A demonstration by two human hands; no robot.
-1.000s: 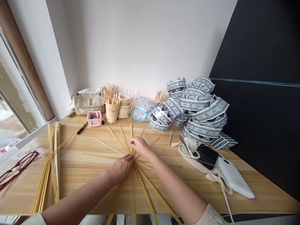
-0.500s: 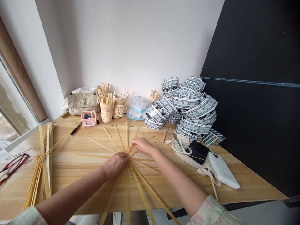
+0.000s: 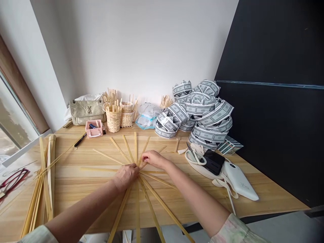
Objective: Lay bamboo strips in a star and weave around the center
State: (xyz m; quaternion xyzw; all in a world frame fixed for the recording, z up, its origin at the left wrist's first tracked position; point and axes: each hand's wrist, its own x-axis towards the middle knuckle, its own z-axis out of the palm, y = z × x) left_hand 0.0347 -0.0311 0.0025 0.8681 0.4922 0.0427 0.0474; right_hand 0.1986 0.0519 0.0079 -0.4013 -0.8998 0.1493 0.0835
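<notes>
White wall (image 3: 141, 44) stands well beyond the star of yellow strips (image 3: 137, 195). Black panel (image 3: 275, 135) beyond the star and far to its right. Wooden counter (image 3: 83, 184) beneath the star, spreading wide on both sides of it. Star itself lies flat, its strips radiating from one crossing; several near ends run out past the counter's front edge. Heap of patterned bands (image 3: 201, 107), grey and white, looped and stacked, beyond the star to the right. Strip bundle (image 3: 37, 195), long and loose, well left of the star. Beige handbag (image 3: 84, 111) beyond the star, to the left. Woven baskets (image 3: 113, 118), stake ends poking up, beyond the star and slightly left; clear plastic bag (image 3: 146, 116) almost straight beyond it. White device (image 3: 240, 182), slab-shaped, right of the star. Left hand (image 3: 128, 173) palm down over the star's crossing, fingers close together; cannot tell whether they grip a strip underneath. Right hand (image 3: 153, 158) just beyond the crossing, on its right; fingers curled, tips drawn together, too small to tell if a strip is between them. Dark phone (image 3: 214, 162) right of the star. Pink box (image 3: 94, 132) beyond the star, left. Scissors (image 3: 194, 156), pale-handled, right of the star. Black pen (image 3: 80, 140) left of the star, beyond its crossing.
</notes>
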